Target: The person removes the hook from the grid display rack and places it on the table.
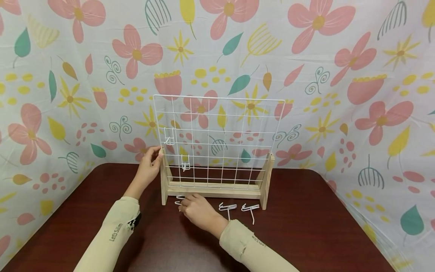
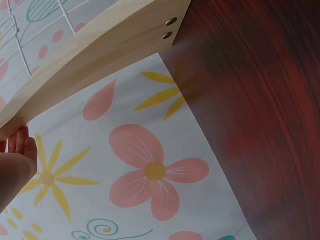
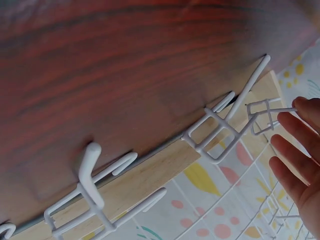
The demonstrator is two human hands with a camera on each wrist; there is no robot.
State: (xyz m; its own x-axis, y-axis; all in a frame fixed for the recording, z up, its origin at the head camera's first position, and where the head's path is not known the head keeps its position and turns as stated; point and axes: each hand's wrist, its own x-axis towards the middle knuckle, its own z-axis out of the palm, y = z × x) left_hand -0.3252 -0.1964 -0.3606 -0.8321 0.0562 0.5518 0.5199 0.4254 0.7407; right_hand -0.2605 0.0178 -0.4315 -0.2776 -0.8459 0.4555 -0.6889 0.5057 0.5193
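Note:
My left hand [image 1: 149,164] grips the upper end of the left wooden upright [image 1: 164,185]. This upright belongs to a stand that holds a white wire grid [image 1: 219,98]. In the left wrist view the fingers [image 2: 30,150] curl behind the wood. My right hand [image 1: 200,212] is low in front of the stand's base and pinches the prong of a white wire hook [image 3: 271,111]. Beside that hand another hook [image 3: 220,121] lies by the base, hidden behind the hand in the head view. Two small hooks [image 1: 169,142] [image 1: 185,166] hang on the grid's left side.
To the right of my right hand, two more white hooks [image 1: 229,207] [image 1: 250,207] lie on the dark red-brown table [image 1: 306,226]. The right upright [image 1: 267,181] stands beyond them. A flower-printed cloth [image 1: 340,94] hangs behind the table.

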